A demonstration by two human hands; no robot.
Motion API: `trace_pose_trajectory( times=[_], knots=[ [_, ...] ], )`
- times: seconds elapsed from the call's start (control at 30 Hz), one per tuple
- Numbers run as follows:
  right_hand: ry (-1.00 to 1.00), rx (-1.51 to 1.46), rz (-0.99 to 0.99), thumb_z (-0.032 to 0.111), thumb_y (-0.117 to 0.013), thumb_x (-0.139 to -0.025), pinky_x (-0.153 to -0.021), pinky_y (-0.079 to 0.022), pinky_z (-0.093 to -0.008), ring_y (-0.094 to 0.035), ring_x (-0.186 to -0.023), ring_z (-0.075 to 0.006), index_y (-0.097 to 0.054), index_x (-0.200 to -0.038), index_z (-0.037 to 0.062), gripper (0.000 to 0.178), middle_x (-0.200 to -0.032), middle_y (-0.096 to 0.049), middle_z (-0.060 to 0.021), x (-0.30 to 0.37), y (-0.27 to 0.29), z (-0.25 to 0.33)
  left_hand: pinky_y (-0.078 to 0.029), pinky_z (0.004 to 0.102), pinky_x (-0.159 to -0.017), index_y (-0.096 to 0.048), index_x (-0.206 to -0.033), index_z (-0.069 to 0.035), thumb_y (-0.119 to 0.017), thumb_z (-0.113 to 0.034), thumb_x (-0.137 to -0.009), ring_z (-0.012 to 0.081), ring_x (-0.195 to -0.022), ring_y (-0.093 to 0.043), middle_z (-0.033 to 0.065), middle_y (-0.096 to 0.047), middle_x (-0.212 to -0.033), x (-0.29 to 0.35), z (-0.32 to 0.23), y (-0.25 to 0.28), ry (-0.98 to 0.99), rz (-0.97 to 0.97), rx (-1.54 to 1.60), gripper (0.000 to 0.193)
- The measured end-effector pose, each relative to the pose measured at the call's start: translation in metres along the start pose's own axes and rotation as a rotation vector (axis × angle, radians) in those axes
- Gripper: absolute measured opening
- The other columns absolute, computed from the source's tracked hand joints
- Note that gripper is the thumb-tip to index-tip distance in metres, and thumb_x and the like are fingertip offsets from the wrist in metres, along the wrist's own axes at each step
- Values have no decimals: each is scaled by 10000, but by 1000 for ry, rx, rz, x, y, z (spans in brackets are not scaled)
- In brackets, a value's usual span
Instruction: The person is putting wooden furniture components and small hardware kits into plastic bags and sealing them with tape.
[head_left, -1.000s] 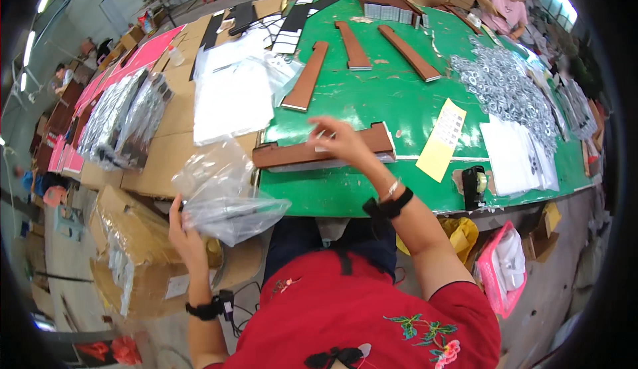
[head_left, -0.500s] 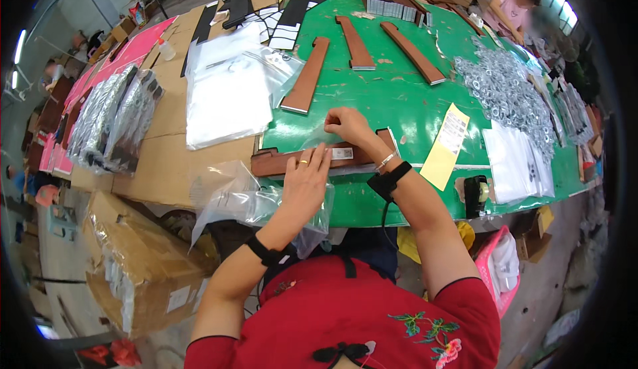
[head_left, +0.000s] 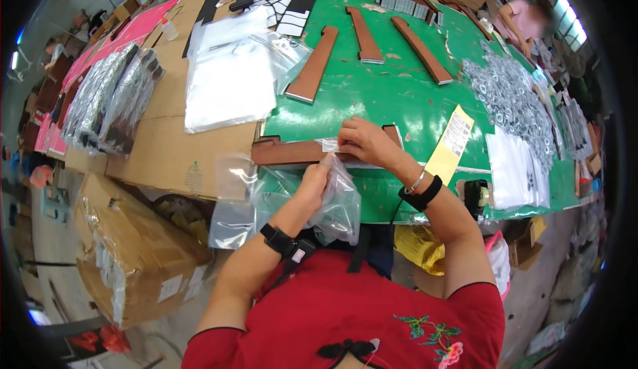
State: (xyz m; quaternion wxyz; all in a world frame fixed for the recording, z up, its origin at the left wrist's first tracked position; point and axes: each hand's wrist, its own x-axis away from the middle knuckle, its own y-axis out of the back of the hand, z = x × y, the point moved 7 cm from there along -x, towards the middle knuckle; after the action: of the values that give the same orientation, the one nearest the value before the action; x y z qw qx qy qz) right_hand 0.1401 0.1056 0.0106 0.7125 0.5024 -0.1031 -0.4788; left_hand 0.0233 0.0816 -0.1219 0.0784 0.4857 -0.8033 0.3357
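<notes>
Across the front edge of a green tabletop [head_left: 382,106] hangs a clear plastic bag [head_left: 342,199]; behind it, a brown notched bar [head_left: 289,153] lies crosswise. The right hand [head_left: 364,141] curls over the bar, its grip impossible to tell; the left hand [head_left: 314,181], fingers closed, pinches the bag.

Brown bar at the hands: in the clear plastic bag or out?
Out: the brown bar lies with both ends bare, while the clear plastic bag bunches beside the left hand.
</notes>
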Motion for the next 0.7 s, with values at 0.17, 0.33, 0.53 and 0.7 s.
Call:
trace_pose_trajectory(
  times=[0.17,0.33,0.53,0.7],
  knots=[
    [53,93,28,161,-680,-819,-747,-463,-407,-551,-855,-309,-581,-789,52,150,-854,-562,-99,5,3,-1,-575,443,-787,-553,-1129,26,-429,-351,-1042,322,-887,-690,173,-662,-981,-14,12,-2,80,28,220,406],
    [-374,83,318,302,-705,-821,-766,-471,-417,-587,-936,-346,-612,-827,36,281,-949,-621,-137,-21,-6,-15,-568,448,-807,-554,-1137,11,-428,-366,-1042,322,-901,-685,176,-661,-984,-13,13,4,47,80,214,409],
    [-102,267,331,396,-730,-785,-766,-473,-467,-627,-932,-372,-613,-1006,50,427,-1007,-644,-215,-10,-13,-28,-569,433,-788,-543,-1156,9,-431,-359,-1044,305,-900,-685,168,-663,-988,-12,17,-4,16,40,160,401],
    [-227,33,237,337,-757,-768,-790,-479,-469,-615,-938,-392,-543,-1087,54,477,-975,-635,-205,9,-18,8,-549,350,-724,-603,-1086,14,-458,-305,-1038,229,-838,-677,129,-675,-919,23,16,-6,-24,3,78,354]
  ],
)
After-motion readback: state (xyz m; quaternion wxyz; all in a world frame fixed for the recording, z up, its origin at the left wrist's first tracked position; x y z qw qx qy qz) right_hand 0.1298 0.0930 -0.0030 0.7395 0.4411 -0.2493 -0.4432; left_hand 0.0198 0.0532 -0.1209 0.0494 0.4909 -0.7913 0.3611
